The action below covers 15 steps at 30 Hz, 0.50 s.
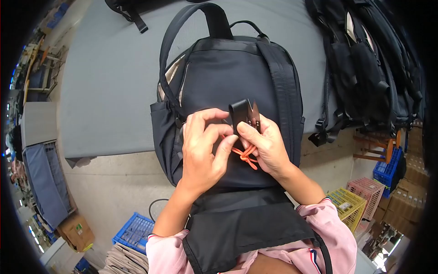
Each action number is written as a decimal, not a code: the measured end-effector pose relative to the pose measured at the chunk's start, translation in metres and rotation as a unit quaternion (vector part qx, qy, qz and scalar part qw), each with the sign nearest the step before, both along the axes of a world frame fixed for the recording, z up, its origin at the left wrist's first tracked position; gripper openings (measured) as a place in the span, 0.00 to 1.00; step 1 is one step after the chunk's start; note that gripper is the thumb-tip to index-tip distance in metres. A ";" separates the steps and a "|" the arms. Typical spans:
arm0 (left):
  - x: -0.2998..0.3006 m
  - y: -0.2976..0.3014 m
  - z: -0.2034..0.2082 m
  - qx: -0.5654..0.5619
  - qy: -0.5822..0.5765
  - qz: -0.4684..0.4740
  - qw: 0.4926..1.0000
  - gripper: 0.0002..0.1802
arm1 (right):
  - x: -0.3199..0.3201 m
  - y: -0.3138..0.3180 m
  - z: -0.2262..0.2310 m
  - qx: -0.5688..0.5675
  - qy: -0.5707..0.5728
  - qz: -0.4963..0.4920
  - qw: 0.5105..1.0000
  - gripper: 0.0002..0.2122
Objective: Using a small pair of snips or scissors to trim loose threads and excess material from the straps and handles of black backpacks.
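A black backpack (228,75) lies in front of me, its lower end toward my body. Over its panel, a short black webbing strap (238,112) is folded into a loop between my hands. My left hand (200,148) has its fingertips and thumb closed around the strap's left side; the exact grip point is partly hidden. In my right hand (269,144) is a pair of thread snips (253,114), blades pointing away from me, while the thumb presses beside the strap. A knotted orange cord (246,155) hangs below the snips between both hands.
Grey cloth covers the table (105,100) under the backpack. More black backpacks (365,68) are piled at the right. Below stand a blue crate (134,230), a yellow crate (345,205) and a pink crate (366,192). A black apron (246,228) covers my front.
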<state>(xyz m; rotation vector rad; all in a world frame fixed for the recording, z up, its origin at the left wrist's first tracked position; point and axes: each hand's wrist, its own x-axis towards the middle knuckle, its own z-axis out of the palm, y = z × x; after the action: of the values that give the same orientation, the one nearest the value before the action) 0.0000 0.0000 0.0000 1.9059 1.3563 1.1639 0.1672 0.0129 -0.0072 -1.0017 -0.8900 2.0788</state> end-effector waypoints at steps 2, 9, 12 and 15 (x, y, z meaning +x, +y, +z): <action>0.000 0.002 -0.005 -0.026 -0.015 0.011 0.999 0.05 | -0.007 -0.002 0.001 -0.010 -0.010 -0.062 0.998 0.16; -0.001 -0.003 -0.002 -0.285 -0.253 0.065 0.922 0.04 | 0.008 -0.016 -0.009 0.402 -0.311 -0.168 0.844 0.16; -0.001 -0.002 -0.001 -0.297 -0.307 0.053 0.903 0.04 | 0.006 -0.015 -0.003 0.470 -0.378 -0.142 0.785 0.15; 0.000 -0.001 0.000 -0.306 -0.320 0.048 0.895 0.04 | 0.006 -0.015 -0.007 0.508 -0.411 -0.142 0.743 0.15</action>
<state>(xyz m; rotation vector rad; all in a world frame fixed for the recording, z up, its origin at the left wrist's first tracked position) 0.0000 -0.0015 -0.0004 0.9047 1.2355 1.0933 0.1733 -0.0025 -0.0142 -1.2396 -1.8537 0.5379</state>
